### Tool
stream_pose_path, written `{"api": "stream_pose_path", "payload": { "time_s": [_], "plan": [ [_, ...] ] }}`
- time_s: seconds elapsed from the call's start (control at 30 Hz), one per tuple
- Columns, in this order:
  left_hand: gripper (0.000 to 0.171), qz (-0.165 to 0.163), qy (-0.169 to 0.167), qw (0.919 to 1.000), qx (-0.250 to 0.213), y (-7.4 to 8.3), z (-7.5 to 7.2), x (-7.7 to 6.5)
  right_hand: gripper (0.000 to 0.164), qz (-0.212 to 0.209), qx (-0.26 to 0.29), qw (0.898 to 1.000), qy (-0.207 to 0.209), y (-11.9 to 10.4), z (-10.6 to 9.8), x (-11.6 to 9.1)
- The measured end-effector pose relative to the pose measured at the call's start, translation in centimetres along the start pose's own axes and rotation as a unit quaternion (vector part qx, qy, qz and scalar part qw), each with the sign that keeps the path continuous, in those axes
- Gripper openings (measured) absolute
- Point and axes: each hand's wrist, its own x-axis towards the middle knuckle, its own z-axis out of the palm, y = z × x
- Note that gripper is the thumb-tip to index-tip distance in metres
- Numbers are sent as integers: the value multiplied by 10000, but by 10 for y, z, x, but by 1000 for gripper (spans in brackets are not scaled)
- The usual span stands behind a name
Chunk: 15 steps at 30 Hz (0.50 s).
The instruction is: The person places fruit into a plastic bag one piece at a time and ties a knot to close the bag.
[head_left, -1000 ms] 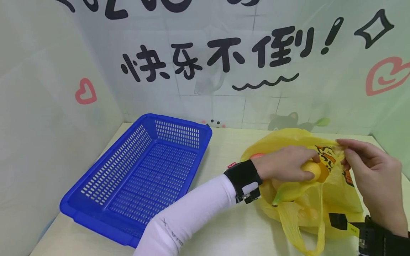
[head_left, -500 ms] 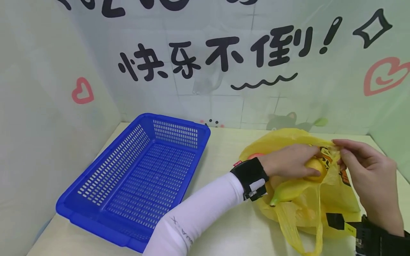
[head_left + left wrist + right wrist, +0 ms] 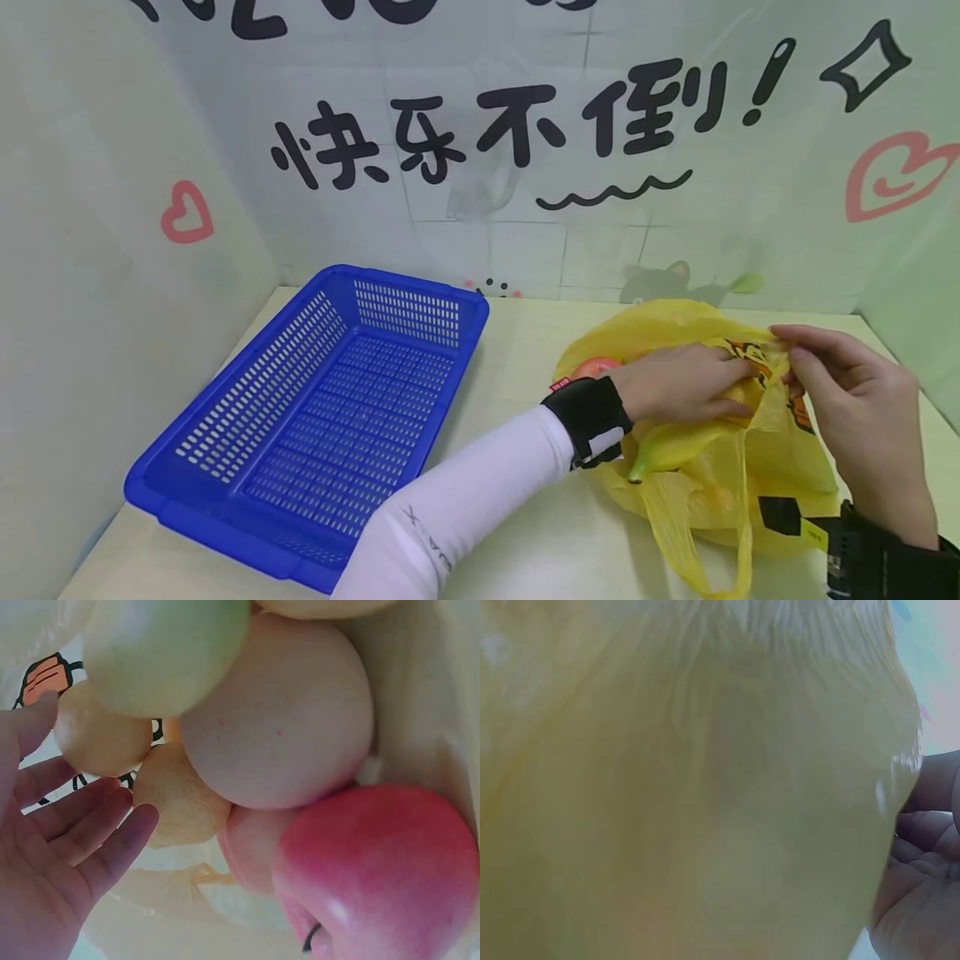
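A yellow plastic bag (image 3: 798, 458) full of fruit sits at the right of the table. Into its mouth reaches my left hand (image 3: 693, 383). In the left wrist view, the fingers are spread beside a small round yellowish fruit (image 3: 101, 739), the thumb on its other side; their tips lie by a second one (image 3: 180, 795). A red apple (image 3: 382, 870), a large pale pinkish fruit (image 3: 281, 712) and a pale green fruit (image 3: 165, 652) lie close by. A banana (image 3: 667, 446) lies at the bag's front. My right hand (image 3: 862, 392) pinches the bag's rim between thumb and fingers.
On the left of the table stands a blue plastic basket (image 3: 457, 400), with nothing visible in it. A printed curtain with black characters (image 3: 521, 125) hangs behind the table. One handle loop (image 3: 686, 550) of the bag droops toward the front.
My left hand has reached slightly deeper into the bag, so the yellow fruit by its fingers is more covered. The right hand keeps its pinch on the rim. The head view has shifted a little.
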Motion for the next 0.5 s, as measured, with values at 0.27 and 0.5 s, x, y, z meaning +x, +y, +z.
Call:
{"api": "stream_pose_path", "payload": {
  "time_s": [0.27,0.5],
  "plan": [
    [51,288,-128,9987,405,-2,1,-6,27,-13,101,9999,30,1,-1,0],
    [44,317,-139,9986,403,0,-1,-9,27,-49,6,10000,68,2,-1,0]
  ]
}}
